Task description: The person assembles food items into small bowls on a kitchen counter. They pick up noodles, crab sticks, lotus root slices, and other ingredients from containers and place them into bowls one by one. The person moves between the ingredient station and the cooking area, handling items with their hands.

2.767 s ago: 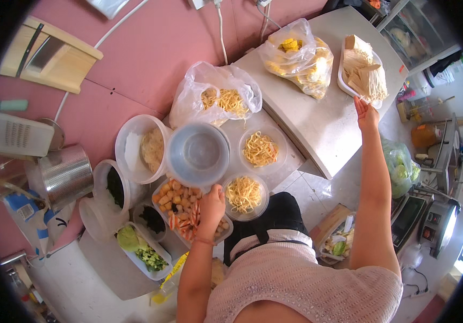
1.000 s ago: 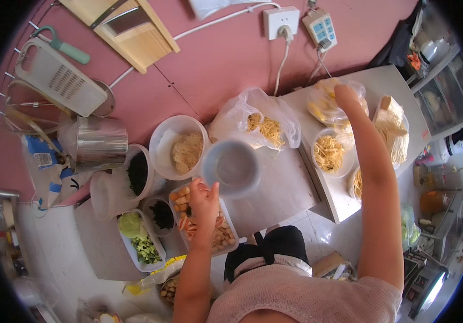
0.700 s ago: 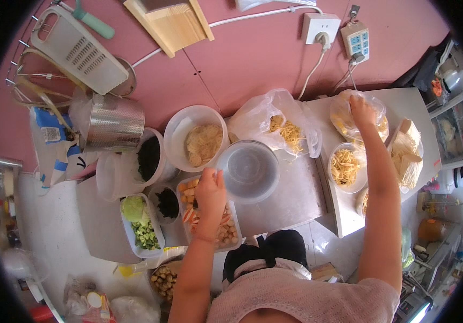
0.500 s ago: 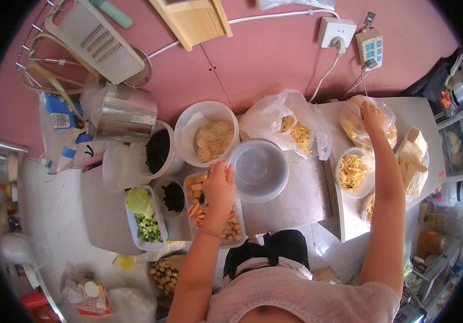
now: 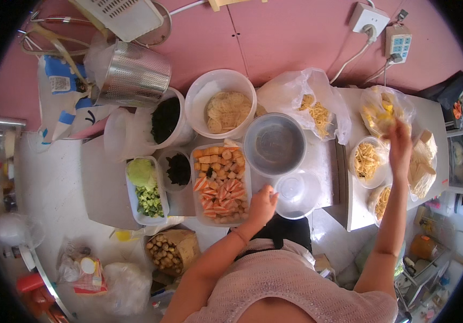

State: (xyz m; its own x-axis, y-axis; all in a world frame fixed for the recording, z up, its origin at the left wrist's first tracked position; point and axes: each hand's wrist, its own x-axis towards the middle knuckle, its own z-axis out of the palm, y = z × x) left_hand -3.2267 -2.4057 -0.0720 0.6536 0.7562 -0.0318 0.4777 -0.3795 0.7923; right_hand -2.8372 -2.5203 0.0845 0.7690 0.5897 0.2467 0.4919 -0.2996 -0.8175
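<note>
My left hand [image 5: 263, 205] grips the left rim of a clear plastic bowl [image 5: 298, 196], its fingers closed. Just behind that bowl stands a larger grey bowl [image 5: 274, 144], and to the left is a tub [image 5: 222, 185] of tofu cubes, orange-and-white striped pieces and small balls. Over on the right, my right hand [image 5: 400, 142] hovers at the near edge of a clear plastic bag [image 5: 387, 110] with yellow pieces in it. Motion smears its fingers, so I cannot tell what they hold. A bowl of pale yellow strips [image 5: 367, 161] lies below the bag.
A round tub of thin pale slices [image 5: 227, 110], a tub of dark greens [image 5: 165, 119] and a perforated metal strainer [image 5: 134, 75] line the back. Nearer stand chopped green vegetables [image 5: 149, 200]. A noodle bag [image 5: 317, 116] lies behind; wrapped pale mushrooms [image 5: 424, 161] lie far right.
My left hand has come from above the tub toward me and right, and the clear bowl now shows beside it. My right hand has drawn back from the bag. The view has shifted.
</note>
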